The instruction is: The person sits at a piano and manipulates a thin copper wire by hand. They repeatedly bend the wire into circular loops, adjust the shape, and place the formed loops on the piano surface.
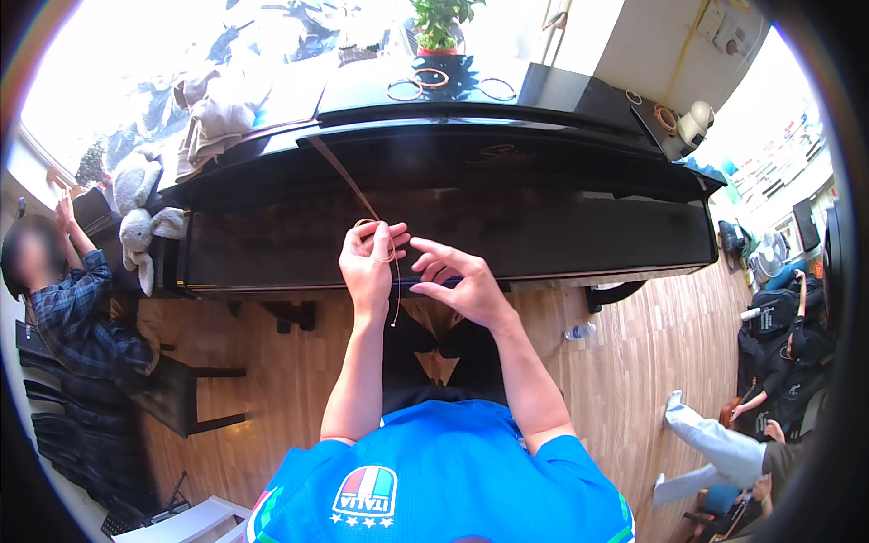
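Note:
My left hand (369, 262) is closed round a thin copper-coloured string (396, 294), wound into a small loop at the fingers. One loose end hangs below the hand and finishes in a small pale tip. Just to its right, my right hand (463, 285) has its thumb and fingers apart and holds nothing that I can see. Both hands are in front of a black upright piano (543, 231). On its top lie several similar coiled rings (497, 89).
A potted plant (436, 32) stands behind the piano top. Grey plush toy (138, 226) and bundled cloth (217, 109) are at the left. A person in a plaid shirt (77, 303) sits far left; other people are at right. A plastic bottle (580, 331) lies on the wooden floor.

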Motion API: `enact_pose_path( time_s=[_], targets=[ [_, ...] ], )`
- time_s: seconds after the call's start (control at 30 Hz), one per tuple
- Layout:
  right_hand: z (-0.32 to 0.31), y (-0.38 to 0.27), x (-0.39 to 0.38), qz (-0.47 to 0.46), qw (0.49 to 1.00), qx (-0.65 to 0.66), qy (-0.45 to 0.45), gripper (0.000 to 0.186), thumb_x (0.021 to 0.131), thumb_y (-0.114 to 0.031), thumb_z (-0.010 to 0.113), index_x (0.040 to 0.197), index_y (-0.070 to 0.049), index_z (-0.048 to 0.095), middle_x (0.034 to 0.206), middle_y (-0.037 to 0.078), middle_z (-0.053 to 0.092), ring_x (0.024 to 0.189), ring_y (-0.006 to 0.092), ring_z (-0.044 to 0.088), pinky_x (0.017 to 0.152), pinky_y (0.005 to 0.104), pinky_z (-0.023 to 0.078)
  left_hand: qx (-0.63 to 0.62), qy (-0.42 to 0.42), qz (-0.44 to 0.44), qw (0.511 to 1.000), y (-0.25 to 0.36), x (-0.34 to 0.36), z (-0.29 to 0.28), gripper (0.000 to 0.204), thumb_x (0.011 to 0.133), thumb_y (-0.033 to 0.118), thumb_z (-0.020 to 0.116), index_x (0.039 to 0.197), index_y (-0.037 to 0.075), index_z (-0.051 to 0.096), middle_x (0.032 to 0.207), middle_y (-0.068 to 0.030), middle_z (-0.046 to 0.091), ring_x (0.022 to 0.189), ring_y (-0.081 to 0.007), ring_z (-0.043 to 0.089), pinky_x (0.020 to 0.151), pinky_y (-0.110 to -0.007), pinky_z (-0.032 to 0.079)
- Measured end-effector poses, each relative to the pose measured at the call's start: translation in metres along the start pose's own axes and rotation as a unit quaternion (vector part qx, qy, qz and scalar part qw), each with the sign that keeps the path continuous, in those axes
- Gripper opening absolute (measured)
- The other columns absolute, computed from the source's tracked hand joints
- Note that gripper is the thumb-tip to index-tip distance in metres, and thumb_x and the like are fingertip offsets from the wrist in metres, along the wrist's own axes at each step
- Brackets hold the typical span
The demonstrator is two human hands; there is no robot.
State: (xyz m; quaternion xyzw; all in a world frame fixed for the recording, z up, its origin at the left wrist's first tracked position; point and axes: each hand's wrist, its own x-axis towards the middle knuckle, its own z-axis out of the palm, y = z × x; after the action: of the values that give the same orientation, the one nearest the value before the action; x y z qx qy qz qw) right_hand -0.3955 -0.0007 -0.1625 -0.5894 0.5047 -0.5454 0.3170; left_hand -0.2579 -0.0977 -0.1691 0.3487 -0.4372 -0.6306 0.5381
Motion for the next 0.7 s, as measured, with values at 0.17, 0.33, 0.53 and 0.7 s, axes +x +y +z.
enact_pose_path(
  time_s=[0.17, 0.33, 0.53, 0.7],
  targets=[
    [0.001, 0.012, 0.001, -0.065, 0.997, -0.029, 0.022, 0.031, 0.083, -0.004, 0.078, 0.113, -0.007, 0.074, 0.102, 0.009, 0.073, 0.082, 0.0158, 0.069, 0.075, 0.0292, 0.058, 0.021, -0.045, 0.015, 0.999, -0.018, -0.006, 0.010, 0.016, 0.100, 0.011, 0.060, 0.106, -0.002, 0.052, 0.096, -0.0186, 0.072, 0.085, -0.0206, 0.072, 0.072, -0.028, 0.058],
    [-0.008, -0.006, 0.002, 0.012, 0.999, -0.024, -0.028, 0.029, 0.083, -0.002, 0.077, 0.112, -0.006, 0.074, 0.108, 0.009, 0.069, 0.087, 0.0191, 0.070, 0.080, 0.0311, 0.058, 0.070, -0.024, 0.010, 0.997, -0.030, -0.007, 0.006, 0.013, 0.100, 0.008, 0.059, 0.107, -0.001, 0.052, 0.086, -0.0106, 0.070, 0.073, -0.0111, 0.066, 0.065, -0.023, 0.054],
    [-0.021, 0.010, 0.002, -0.102, 0.994, -0.018, 0.035, 0.009, 0.089, -0.005, 0.073, 0.096, 0.001, 0.074, 0.104, 0.012, 0.069, 0.086, 0.0192, 0.070, 0.074, 0.0274, 0.059, 0.132, -0.068, 0.039, 0.988, -0.036, 0.001, 0.021, 0.023, 0.100, 0.008, 0.058, 0.120, -0.003, 0.058, 0.083, -0.0049, 0.069, 0.063, -0.0071, 0.062, 0.057, -0.020, 0.048],
    [-0.042, 0.038, 0.021, 0.058, 0.913, 0.363, 0.179, 0.021, 0.102, -0.017, 0.059, 0.115, -0.001, 0.061, 0.099, 0.014, 0.070, 0.080, 0.0179, 0.071, 0.063, 0.0284, 0.060, 0.014, -0.188, -0.061, 0.980, -0.025, 0.022, 0.034, 0.032, 0.101, 0.016, 0.061, 0.126, -0.004, 0.059, 0.096, -0.0093, 0.073, 0.070, -0.0084, 0.065, 0.060, -0.019, 0.048]
  ],
)
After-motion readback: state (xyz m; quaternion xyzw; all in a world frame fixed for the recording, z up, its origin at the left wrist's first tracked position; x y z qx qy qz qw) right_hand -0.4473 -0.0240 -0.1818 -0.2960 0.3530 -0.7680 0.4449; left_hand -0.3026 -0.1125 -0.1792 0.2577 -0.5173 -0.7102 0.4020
